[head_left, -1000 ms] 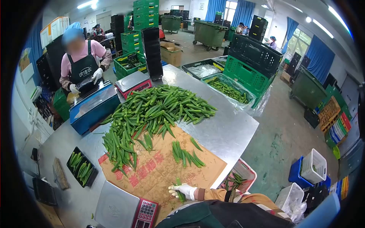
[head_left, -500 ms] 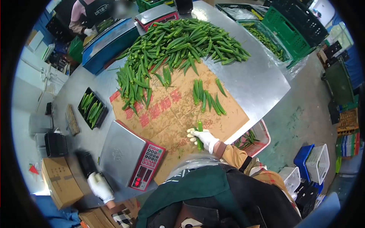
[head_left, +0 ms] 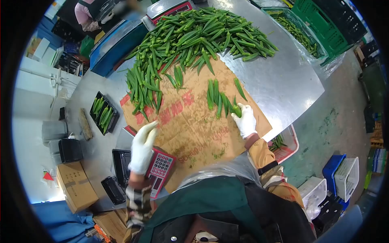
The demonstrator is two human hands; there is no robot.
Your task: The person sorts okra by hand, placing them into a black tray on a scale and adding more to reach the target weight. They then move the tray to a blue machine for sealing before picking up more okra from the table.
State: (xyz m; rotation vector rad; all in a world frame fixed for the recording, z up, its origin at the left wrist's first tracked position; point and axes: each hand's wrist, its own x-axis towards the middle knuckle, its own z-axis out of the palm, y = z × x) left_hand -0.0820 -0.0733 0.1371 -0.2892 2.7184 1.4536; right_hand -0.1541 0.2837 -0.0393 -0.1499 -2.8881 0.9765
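Grip of the right hand [head_left: 245, 121]: gloved fingers closed on okra pods [head_left: 236, 108] at the near right end of a short okra row [head_left: 210, 95], which lies on a cardboard sheet [head_left: 186, 133]. Number of pods held: cannot be told. Left hand [head_left: 142, 152]: fingers extended, nothing visible in the grip, raised over the scale [head_left: 162, 162] and beside 1 black tray [head_left: 121, 162] with no contents visible. That tray's footing is partly hidden.

Main okra heap [head_left: 194, 36] covers the far part of the sheet and part of the metal desk [head_left: 296, 77]. 1 filled tray [head_left: 104, 115] stands on the desk, well apart from the left hand.

Step in hand, as judged: pods are being set down or gathered at the row; which of the 2 cannot be settled. Next move, as judged, calls for fine finger control without disturbing neighbouring pods, and a left hand clear of the scale keys.
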